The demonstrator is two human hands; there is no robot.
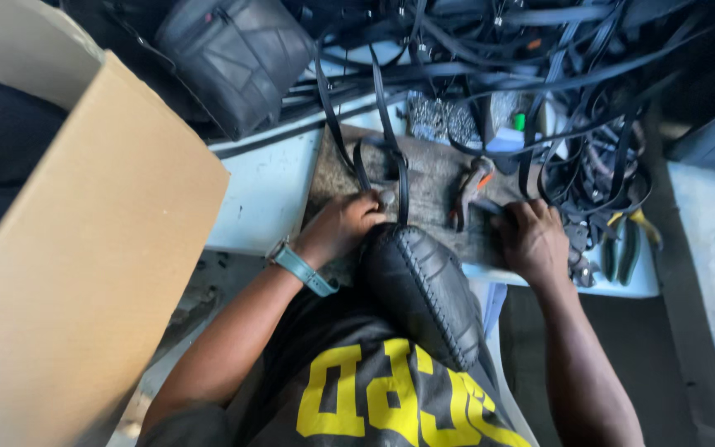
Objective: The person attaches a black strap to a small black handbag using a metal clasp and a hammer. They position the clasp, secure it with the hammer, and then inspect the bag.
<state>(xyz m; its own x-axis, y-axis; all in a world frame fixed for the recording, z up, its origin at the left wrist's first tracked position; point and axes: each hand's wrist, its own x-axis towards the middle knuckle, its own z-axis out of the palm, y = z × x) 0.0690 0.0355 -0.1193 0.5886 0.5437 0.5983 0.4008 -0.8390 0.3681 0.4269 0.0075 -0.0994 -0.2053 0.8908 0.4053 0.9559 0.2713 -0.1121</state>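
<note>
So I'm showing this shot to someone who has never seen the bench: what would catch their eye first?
Probably the big tan cardboard box filling the left side, then the tangle of black straps heaped across the top. At the centre, the left hand presses a strap end onto a worn board beside a quilted black bag, while the right hand rests next to orange-handled pliers.
</note>
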